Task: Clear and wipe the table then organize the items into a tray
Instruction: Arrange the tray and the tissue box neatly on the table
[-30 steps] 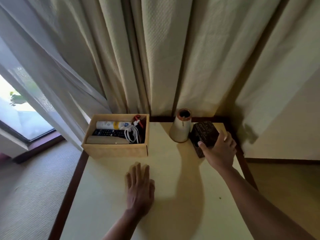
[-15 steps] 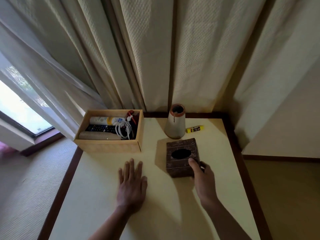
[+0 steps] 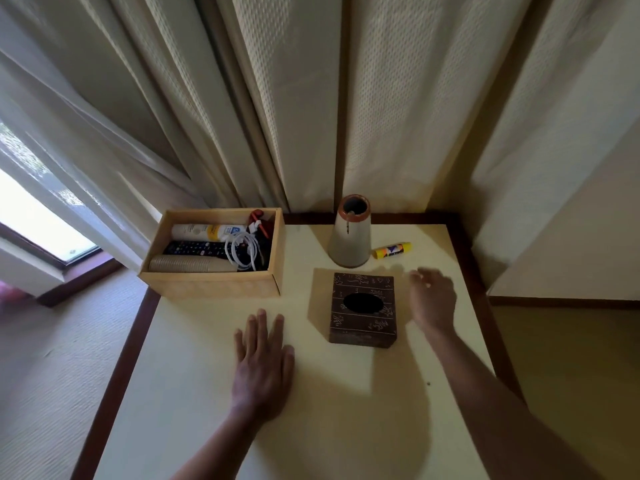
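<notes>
A dark carved tissue box with an oval hole on top stands on the cream table, in front of a cone-shaped vase. My right hand hovers just right of the box, fingers relaxed and blurred, holding nothing. Flat on the tabletop, left of the box, lies my left hand with straight fingers. A yellow glue stick lies right of the vase. The wooden tray at the back left holds a white tube, a remote, a white cable and a beige roll.
Cream curtains hang right behind the table's far edge. A window and carpeted floor lie to the left. A wall corner stands close to the table's right side. The table has a dark wooden rim.
My right hand brought the tissue box from the back right corner to the table's middle, let go of it and moved to its right. The glue stick came into sight.
</notes>
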